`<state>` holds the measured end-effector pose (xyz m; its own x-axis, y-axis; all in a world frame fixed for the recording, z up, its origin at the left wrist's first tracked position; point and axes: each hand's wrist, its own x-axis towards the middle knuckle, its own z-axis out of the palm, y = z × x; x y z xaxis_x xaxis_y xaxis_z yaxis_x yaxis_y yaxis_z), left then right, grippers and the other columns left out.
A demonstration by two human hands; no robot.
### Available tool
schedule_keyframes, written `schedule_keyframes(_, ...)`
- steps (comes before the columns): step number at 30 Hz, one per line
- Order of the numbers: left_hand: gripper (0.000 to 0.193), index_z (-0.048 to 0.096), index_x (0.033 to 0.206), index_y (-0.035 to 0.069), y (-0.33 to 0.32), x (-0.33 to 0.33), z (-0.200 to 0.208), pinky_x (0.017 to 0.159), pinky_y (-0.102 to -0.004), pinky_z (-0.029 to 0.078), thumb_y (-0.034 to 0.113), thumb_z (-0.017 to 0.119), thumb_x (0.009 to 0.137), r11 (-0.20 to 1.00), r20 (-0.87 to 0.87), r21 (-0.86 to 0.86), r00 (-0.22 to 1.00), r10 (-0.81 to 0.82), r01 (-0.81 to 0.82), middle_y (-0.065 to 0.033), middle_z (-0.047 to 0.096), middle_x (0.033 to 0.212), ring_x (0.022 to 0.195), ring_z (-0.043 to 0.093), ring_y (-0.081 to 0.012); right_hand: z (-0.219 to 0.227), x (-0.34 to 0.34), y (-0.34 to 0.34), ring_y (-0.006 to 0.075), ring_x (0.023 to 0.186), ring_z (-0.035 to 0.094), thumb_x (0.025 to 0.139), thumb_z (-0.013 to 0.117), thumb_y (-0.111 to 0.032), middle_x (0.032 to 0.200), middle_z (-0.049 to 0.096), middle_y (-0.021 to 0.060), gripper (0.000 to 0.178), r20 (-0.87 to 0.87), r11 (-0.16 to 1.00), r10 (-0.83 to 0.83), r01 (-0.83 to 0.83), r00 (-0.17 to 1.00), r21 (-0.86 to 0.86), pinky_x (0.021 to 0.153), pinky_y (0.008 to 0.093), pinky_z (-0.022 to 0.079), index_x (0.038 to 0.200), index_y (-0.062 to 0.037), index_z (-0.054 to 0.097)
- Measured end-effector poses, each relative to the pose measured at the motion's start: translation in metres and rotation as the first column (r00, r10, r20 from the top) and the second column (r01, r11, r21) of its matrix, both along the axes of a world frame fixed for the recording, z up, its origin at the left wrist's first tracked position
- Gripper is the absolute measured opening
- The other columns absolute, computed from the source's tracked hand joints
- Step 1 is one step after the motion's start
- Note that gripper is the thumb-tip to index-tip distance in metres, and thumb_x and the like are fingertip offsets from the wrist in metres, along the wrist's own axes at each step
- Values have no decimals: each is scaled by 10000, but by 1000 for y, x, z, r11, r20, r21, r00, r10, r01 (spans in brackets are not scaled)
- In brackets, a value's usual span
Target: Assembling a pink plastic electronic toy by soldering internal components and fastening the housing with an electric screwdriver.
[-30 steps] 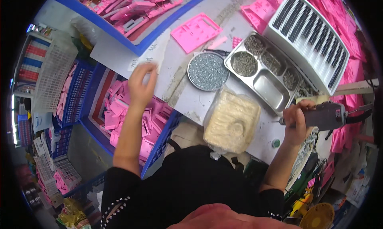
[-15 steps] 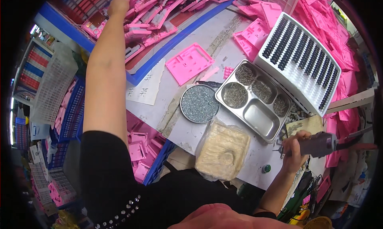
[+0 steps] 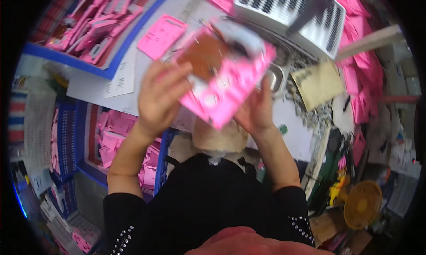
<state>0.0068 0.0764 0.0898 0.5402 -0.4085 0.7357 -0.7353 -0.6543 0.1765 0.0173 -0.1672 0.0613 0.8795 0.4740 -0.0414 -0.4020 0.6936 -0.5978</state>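
Observation:
A pink plastic casing (image 3: 230,93) with a brown board (image 3: 205,57) on it is held up over the table, tilted and smeared by motion. My left hand (image 3: 160,97) closes on its left edge. At its lower right edge my right hand (image 3: 257,108) grips too, its fingers partly hidden behind the casing. Below it, a beige wrapped block (image 3: 218,137) lies at the table's near edge. A flat pink casing (image 3: 162,36) rests on the table beyond my left hand. The metal compartment tray (image 3: 277,79) is mostly covered by the held casing.
Far left stands a blue-edged crate (image 3: 100,68) of pink parts; another crate (image 3: 91,175) sits lower left. A white rack (image 3: 253,6) with rows of black pieces stands at the back right, a dark tool (image 3: 307,15) hanging before it. Small metal parts surround a tan card (image 3: 317,84).
My left hand has come back from the far crate with a pink casing. My right hand has let go of the dark powered tool and now grips the casing. The view has shifted.

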Motion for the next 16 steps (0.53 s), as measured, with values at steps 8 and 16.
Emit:
schedule_keyframes(8, 420, 739, 1145, 59, -38, -76, -56, 936, -425, 516, -10, 711, 732, 984, -340, -103, 924, -175, 148, -132, 673, 1265, 1093, 610, -337, -48, -55, -32, 299, 1377, 513, 1092, 372, -520, 1541, 455, 169, 698, -106, 966, -192, 169, 976, -198, 1149, 464, 431, 1588, -37, 285)
schedule_keyframes(16, 451, 729, 1196, 96, -32, -101, -86, 800, -388, 534, 13, 755, 754, 980, -547, -67, 815, -193, 187, -102, 602, 1046, 987, 624, -293, -46, -55, -40, 143, 1121, 589, 1039, 605, -244, 1220, 659, 125, 498, 188, 640, -113, 216, 976, -738, 984, 300, 457, 1454, 10, 501)
